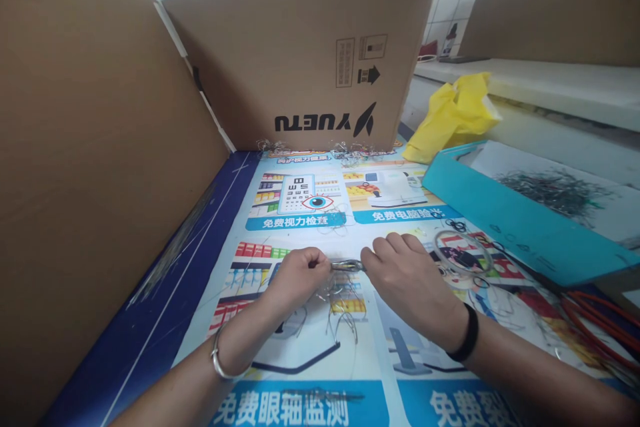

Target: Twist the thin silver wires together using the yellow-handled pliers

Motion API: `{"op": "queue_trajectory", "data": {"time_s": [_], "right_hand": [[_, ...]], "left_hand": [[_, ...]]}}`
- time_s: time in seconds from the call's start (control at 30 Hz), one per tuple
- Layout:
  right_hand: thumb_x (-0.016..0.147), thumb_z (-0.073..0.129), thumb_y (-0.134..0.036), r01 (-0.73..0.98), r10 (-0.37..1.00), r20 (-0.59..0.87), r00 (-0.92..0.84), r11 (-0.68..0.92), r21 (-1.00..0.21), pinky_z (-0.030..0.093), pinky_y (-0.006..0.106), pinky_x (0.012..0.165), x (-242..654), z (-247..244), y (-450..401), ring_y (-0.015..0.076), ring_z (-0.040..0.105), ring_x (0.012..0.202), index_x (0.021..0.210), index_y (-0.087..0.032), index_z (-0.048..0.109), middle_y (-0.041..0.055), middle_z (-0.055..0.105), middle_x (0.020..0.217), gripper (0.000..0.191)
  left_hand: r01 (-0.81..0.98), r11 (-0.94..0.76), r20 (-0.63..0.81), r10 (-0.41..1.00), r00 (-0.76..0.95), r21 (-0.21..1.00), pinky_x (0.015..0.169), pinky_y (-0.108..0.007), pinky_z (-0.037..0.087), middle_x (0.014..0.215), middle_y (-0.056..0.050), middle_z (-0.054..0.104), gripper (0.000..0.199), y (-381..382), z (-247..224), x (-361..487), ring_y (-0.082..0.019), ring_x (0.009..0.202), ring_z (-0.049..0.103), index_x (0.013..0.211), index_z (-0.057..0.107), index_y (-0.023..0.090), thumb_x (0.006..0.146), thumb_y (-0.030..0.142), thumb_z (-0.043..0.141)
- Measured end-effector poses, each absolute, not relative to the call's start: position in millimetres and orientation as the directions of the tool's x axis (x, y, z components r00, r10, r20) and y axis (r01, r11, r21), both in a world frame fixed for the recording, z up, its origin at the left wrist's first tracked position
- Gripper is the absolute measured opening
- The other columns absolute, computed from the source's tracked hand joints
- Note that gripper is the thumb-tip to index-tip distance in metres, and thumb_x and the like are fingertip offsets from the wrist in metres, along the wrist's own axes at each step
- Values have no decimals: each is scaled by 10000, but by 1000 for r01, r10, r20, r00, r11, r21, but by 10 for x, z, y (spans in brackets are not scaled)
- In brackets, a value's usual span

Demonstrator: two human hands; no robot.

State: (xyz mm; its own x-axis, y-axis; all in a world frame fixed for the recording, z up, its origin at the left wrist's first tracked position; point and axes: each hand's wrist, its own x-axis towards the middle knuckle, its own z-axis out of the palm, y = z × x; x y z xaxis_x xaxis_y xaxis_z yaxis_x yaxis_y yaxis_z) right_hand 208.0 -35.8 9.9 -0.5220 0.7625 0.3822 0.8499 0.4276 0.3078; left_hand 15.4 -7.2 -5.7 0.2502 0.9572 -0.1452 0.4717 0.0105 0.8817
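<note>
Both hands meet over the middle of a printed poster sheet (320, 247). My left hand (303, 273), with a silver bangle at the wrist, is closed in a pinch at the left end of a small metal tool (347, 265), possibly pliers. The fingers of my right hand (407, 280) wrap round the tool's right end; a black band circles that wrist. What my left fingertips pinch is too small to make out. Thin loose wires (345, 313) lie below the tool and between the hands.
Cardboard panels (300, 47) stand at the back and left. On the right, a turquoise box (500, 213) holds many dark wire pieces (555, 193). Behind it sits a yellow bag (455, 117). A clear coil (463, 253) and orange cables (600, 327) lie at the right.
</note>
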Motion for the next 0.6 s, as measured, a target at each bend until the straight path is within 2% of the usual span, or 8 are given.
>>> {"op": "queue_trajectory", "data": {"time_s": [0.6], "right_hand": [[757,555,-128,851,772,363,-522,445,278,202,339,640,2100,52,-322,212,393,719,704,-203,527,45,509,717,96]], "left_hand": [[472,-56,-127,929,347,880,514,-206,298,563,39,429,131,-66,14,127,-94,540,384,581,488,167,686,231,442]]}}
